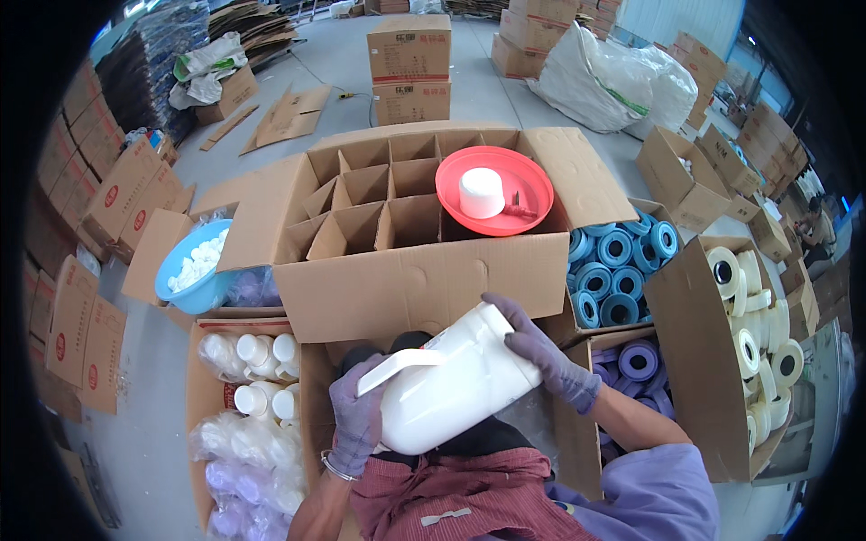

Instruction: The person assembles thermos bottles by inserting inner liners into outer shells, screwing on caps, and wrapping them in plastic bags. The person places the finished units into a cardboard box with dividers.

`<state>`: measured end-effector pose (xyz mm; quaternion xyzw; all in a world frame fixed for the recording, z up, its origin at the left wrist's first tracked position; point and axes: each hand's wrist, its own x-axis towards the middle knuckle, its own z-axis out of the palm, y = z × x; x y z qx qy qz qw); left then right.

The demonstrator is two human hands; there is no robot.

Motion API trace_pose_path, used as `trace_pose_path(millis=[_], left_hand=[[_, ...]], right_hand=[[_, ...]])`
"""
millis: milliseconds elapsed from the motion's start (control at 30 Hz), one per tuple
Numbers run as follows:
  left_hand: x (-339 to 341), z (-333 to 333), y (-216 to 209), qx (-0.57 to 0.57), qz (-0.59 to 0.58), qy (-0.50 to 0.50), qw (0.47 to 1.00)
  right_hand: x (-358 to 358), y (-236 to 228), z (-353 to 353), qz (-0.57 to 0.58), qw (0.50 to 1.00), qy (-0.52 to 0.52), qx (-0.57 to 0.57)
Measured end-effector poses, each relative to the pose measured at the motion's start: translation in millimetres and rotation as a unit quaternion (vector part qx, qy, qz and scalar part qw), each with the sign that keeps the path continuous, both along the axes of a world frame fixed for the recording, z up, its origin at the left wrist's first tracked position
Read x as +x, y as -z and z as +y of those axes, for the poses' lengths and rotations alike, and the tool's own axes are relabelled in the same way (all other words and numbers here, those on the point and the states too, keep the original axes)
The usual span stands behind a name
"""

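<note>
A large white plastic jug (460, 383) with a long curved handle lies tilted across my lap. Grey-purple gloves cover both hands. My left hand (356, 401) grips the jug's left end, beside the free tip of the handle. Around the right end, on the jug's flat edge, my right hand (546, 356) is closed with its fingers along the top. Just beyond is an open carton (424, 288) with cardboard dividers. On its right part rests a red basin (532, 171) holding a white cup-shaped piece (483, 192) and a small dark-and-red item.
Left stand a blue bowl (194, 293) of white pieces and a box (196, 361) of white and lilac plastic-wrapped containers. At right are blue ring-shaped parts (618, 248), purple ones (639, 361) and a carton (699, 361) of cream ones. Stacked cartons (410, 54) stand farther off.
</note>
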<state>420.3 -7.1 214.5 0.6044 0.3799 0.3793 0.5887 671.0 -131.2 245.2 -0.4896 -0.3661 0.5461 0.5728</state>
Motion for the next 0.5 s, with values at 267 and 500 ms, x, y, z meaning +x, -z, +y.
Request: trace_pose_path(millis=[267, 500], left_hand=[[2, -11, -7, 0.388, 0.048, 0.115, 0.913], [-85, -28, 40, -0.033, 0.118, 0.142, 0.982]], right_hand=[[3, 40, 6, 0.219, 0.965, 0.085, -0.117], [-11, 38, 64, -0.278, 0.914, -0.288, 0.072]])
